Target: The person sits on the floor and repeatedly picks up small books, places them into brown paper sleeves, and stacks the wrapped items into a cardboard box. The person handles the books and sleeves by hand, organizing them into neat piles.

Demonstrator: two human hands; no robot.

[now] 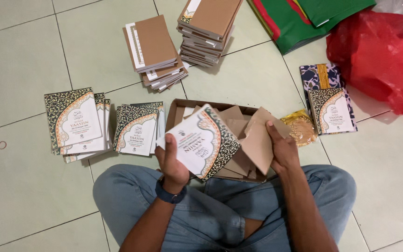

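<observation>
- Sitting cross-legged on the tiled floor (19, 196), a person in blue jeans (220, 210) works over a shallow cardboard box (177, 109) that lies just beyond the knees.
- The left hand (172, 161), a dark watch (169, 195) on its wrist, is closed on a white booklet (206, 142) with a dark ornamental border, thumb on the cover, holding it tilted above the box.
- The right hand (281, 148) grips a brown paper envelope (257, 140) by its right edge, just beside the booklet and touching it at the middle.
- More brown envelopes (232, 116) lie loose inside the box under both hands.
- On the floor to the left, two short piles of the same kind of booklet lie side by side: a nearer pile (138, 128) just beside the box and a left pile (76, 122) beyond it.
- Farther off, two stacks of brown-covered booklets stand near each other: a lower, fanned stack (155, 51) and a taller stack (207, 30).
- To the right of the box lies a gold foil packet (300, 127), and beside it another booklet (334, 112) resting on a patterned purple cover (316, 77).
- At the far right sit a red plastic bag (383, 56) and folded green bags (304, 18).
- A small rubber band (2, 145) lies alone at the far left.
</observation>
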